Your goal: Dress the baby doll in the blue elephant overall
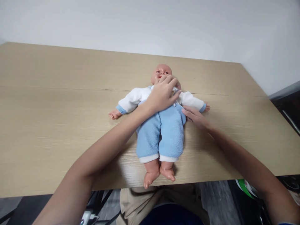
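Note:
A baby doll point(172, 131) in a white and light blue fleece outfit lies on its back on the wooden table point(58, 125), its feet toward me. Across the doll's upper chest rests my left hand point(164, 91), thumb apart and fingers bent over the chin and collar. That hand covers part of the doll's mouth, neck and chest front. My right hand point(195, 116) touches the outfit's side at the waist, below the doll's white sleeve point(191, 100). Its fingers are stretched out, with some of them partly hidden against the doll's side.
A pale wall point(140, 28) rises behind the table. Dark objects stand beyond the right edge, and a green and white round item point(246, 188) shows below it. Under the front edge, a white device with a plug point(87, 216) sits at the lower left.

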